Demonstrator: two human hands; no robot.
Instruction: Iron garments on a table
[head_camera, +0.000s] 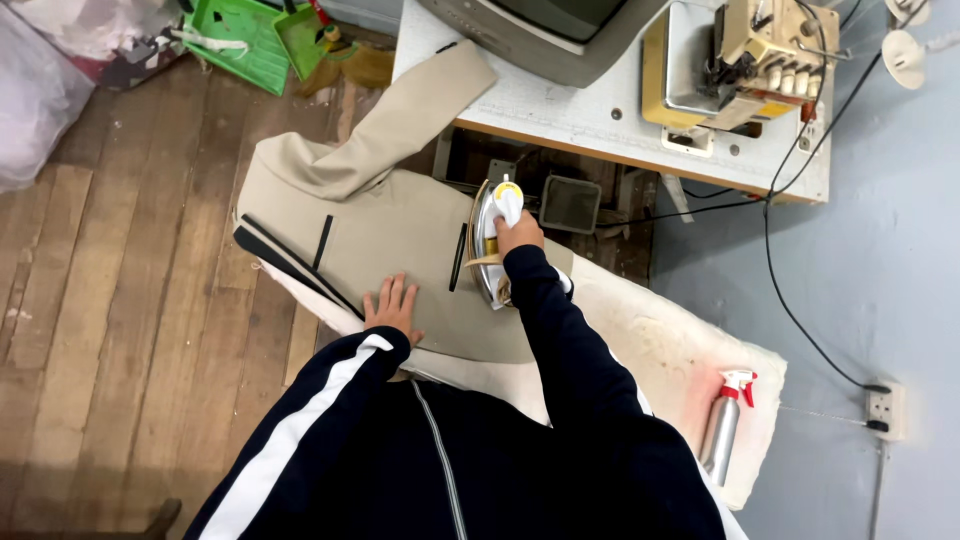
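The right hand (519, 233) is wrapped around the white and yellow handle of a flat electric iron with a shiny metal sole (492, 243), fingers closed tight on the grip. The iron rests on a beige tailored jacket with black trim strips (400, 235), which lies spread over the padded, cream-covered ironing board (690, 350); one beige sleeve trails up onto the grey worktable (560, 110). The left hand (392, 306) lies flat on the cloth near the jacket's lower edge, fingers spread apart and holding nothing, well to the left of the iron.

To press this panel well, I judge that the flat hand should keep the fabric taut and smooth while staying clear of the hot sole. The iron wants to travel in slow, even strokes along the grain, skirting the narrow black welt (458, 257) just beside it (trim of that kind can shine or pucker under heat). The silver spray bottle with a red and white trigger (724, 425) stands within reach at the board's right end, should a stubborn crease need damping.

Much is hidden. The dark sleeve covers the right wrist and part of the iron's rear, so its cord and dial cannot be seen. The jacket's lower hem disappears under the person's body. The cream overlock sewing machine (770, 55) and the grey boxy monitor (550, 30) are cut off by the top edge.
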